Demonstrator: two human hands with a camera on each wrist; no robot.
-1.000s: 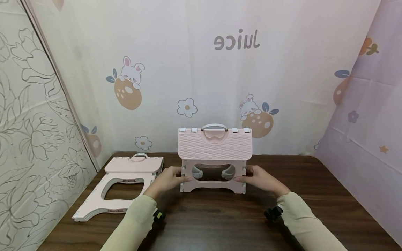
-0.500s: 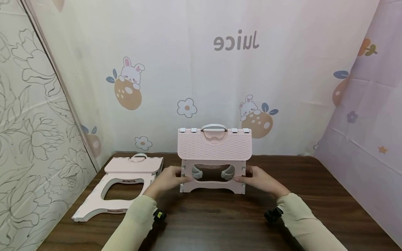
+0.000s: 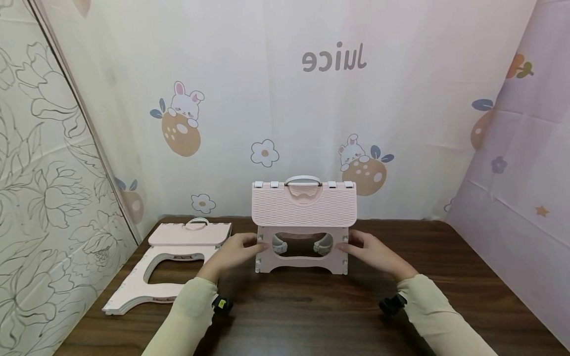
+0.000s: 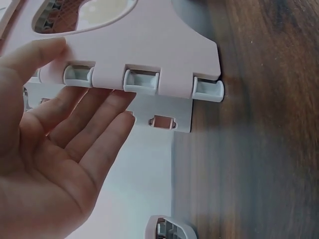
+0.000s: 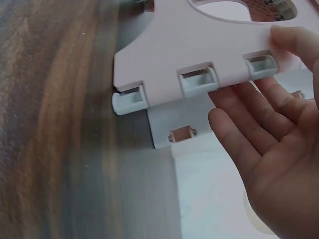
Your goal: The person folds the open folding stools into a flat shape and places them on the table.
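A pink folding stool [image 3: 304, 203] stands unfolded on its legs in the middle of the table, its woven-pattern seat topped by a white carrying handle. At its left side is my left hand [image 3: 233, 253], thumb tip over the edge of the front leg panel [image 4: 139, 45] and fingers extended loosely behind the white hinge pieces. My right hand [image 3: 371, 252] mirrors this on the other side, its thumb tip at the panel edge and its straight fingers [image 5: 239, 119] behind it. Both palms are apart from the stool.
A second pink folding stool [image 3: 129, 282] lies folded flat on the brown wooden table [image 3: 303, 316] at the left, close to my left forearm. Behind the table hangs a printed curtain [image 3: 303, 109], with side curtains to the left and right.
Both hands loosen and shift slightly outward, thumbs sliding back toward the stool's side edges. The standing stool and the folded one stay in place.
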